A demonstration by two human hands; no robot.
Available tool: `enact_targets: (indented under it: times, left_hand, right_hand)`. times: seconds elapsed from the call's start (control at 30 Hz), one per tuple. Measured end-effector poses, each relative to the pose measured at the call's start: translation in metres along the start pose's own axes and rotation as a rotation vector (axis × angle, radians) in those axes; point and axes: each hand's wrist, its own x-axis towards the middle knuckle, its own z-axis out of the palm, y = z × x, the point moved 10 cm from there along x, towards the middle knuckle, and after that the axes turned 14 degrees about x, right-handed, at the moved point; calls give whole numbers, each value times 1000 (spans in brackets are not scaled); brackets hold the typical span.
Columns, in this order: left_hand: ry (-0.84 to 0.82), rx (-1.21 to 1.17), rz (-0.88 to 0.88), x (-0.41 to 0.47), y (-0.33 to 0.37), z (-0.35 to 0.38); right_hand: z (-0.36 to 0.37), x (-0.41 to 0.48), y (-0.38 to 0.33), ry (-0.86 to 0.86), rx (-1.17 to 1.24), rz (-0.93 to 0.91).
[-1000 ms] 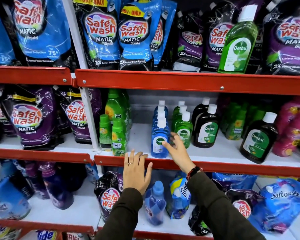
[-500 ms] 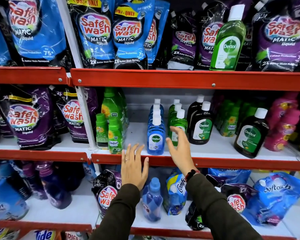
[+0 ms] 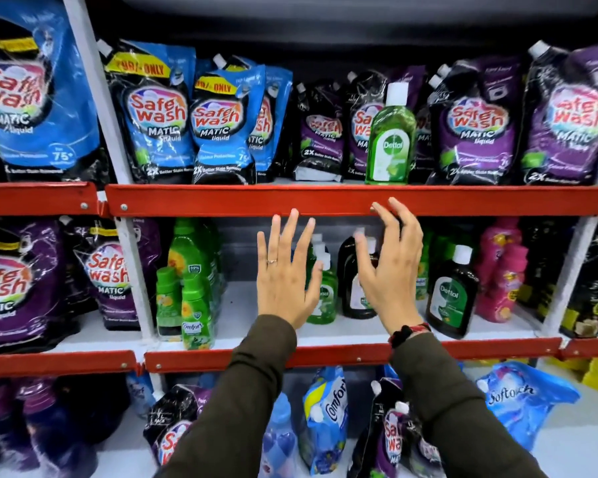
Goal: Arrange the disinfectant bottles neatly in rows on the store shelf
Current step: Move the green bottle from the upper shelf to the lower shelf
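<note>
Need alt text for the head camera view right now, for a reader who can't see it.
Two open, empty hands, left hand and right hand, rise before the middle shelf of Dettol bottles. One green Dettol bottle stands alone among Safewash pouches on the upper shelf.

A tall green Dettol bottle (image 3: 390, 139) with a white cap is stood upright at the upper shelf's front edge. On the middle shelf, a green row (image 3: 321, 288), a dark brown row (image 3: 353, 281) and a lone dark bottle (image 3: 451, 294) are seen upright.
</note>
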Motion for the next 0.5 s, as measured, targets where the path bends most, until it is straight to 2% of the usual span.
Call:
enact_targets:
  times: [0.23, 0.5]
  left_hand:
    - [72, 89, -5, 62, 10, -7]
    - [97, 147, -25, 70, 5, 6]
  right_hand:
    - [-22, 84, 5, 52, 23, 52]
    - [-1, 146, 43, -170, 325, 454]
